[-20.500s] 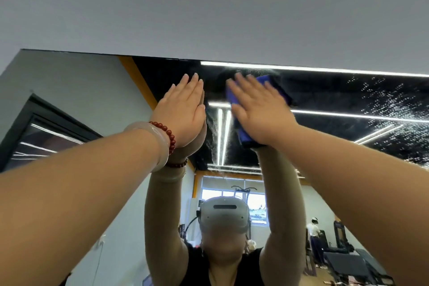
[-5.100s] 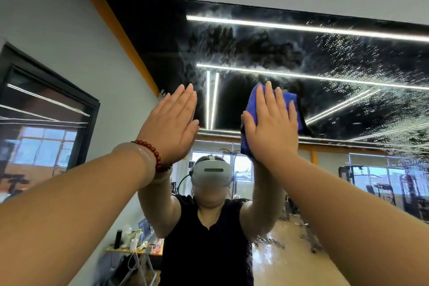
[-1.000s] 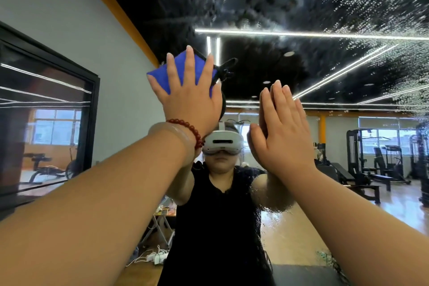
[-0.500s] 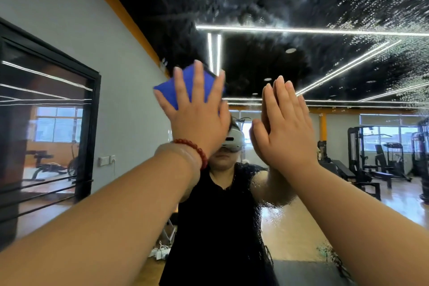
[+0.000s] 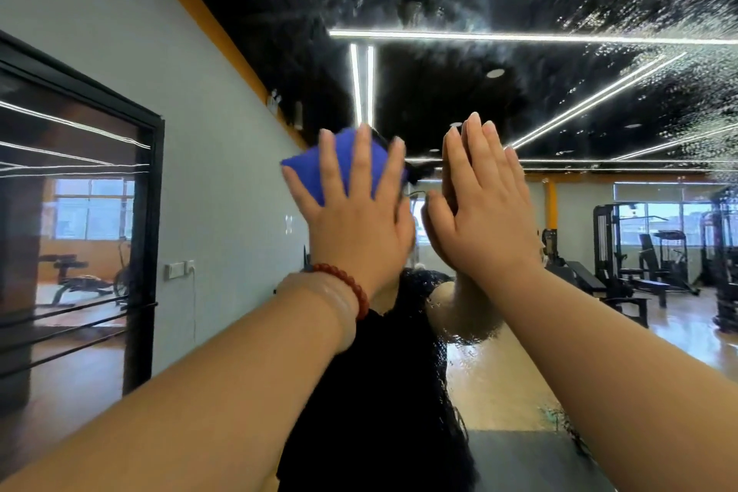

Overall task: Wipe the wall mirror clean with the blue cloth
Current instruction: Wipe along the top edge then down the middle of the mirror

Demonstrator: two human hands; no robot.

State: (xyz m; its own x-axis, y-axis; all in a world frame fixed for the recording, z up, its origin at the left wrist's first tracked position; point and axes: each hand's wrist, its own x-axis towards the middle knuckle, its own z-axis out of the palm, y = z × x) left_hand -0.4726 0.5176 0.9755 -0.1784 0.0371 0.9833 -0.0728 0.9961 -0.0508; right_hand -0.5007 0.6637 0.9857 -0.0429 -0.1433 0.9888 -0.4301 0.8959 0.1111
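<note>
The wall mirror point(image 5: 519, 92) fills the view, with droplets and smears across its upper and right parts. My left hand point(image 5: 355, 212), with a red bead bracelet at the wrist, presses the blue cloth point(image 5: 307, 172) flat against the glass with straight, spread fingers. The cloth shows between and above the fingers at about head height. My right hand point(image 5: 479, 212) lies flat on the mirror just to the right, fingers straight and together, holding nothing. My own reflection in a black top is partly hidden behind both hands.
The mirror reflects a grey wall with a black-framed window point(image 5: 80, 212) on the left and gym machines point(image 5: 659, 252) on a wooden floor at the right. Wet streaks point(image 5: 459, 351) run down the glass below my right hand.
My left hand has slid the blue cloth down and to the right across the glass over the last second. Five seconds ago the cloth was under my right hand. My right hand stays flat on the glass.
</note>
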